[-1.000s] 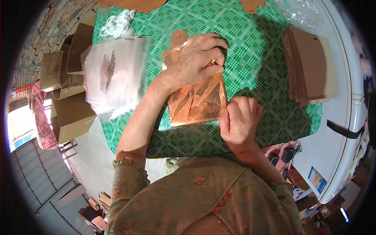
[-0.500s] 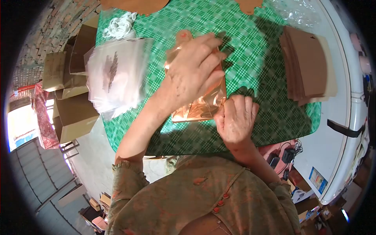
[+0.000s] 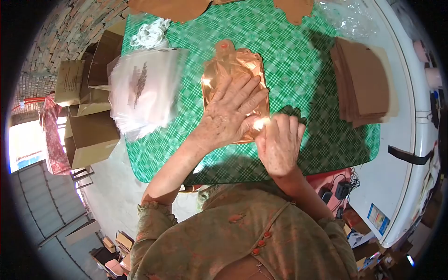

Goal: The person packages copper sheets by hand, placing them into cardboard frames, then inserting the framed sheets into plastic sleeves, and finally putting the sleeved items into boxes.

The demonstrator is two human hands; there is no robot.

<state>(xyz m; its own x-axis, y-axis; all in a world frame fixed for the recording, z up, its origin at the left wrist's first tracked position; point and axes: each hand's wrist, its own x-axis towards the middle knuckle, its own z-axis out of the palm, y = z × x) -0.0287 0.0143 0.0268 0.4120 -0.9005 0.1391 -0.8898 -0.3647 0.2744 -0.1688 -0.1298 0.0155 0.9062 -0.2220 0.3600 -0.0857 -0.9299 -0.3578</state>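
A flat, shiny copper-coloured foil piece point(image 3: 235, 65) lies on the green checked tablecloth. At its top is a rounded tab with a small red mark. Across its middle and lower part, my left hand point(image 3: 228, 109) rests flat with fingers spread, hiding much of the foil. My right hand point(image 3: 281, 144) is curled closed at the lower right corner, seemingly pinching the foil edge; the fingertips are partly hidden.
Left of the foil lies a stack of clear plastic bags point(image 3: 140, 93), with white string point(image 3: 150, 33) behind it. A stack of brown sheets point(image 3: 366, 81) is at the right. Brown shaped pieces point(image 3: 170, 9) lie at the far edge. Cardboard boxes point(image 3: 91, 135) stand beyond the table's left side.
My left hand has slid down the foil toward me and flattened, uncovering the foil's upper part and tab. My right hand stays at the lower right corner.
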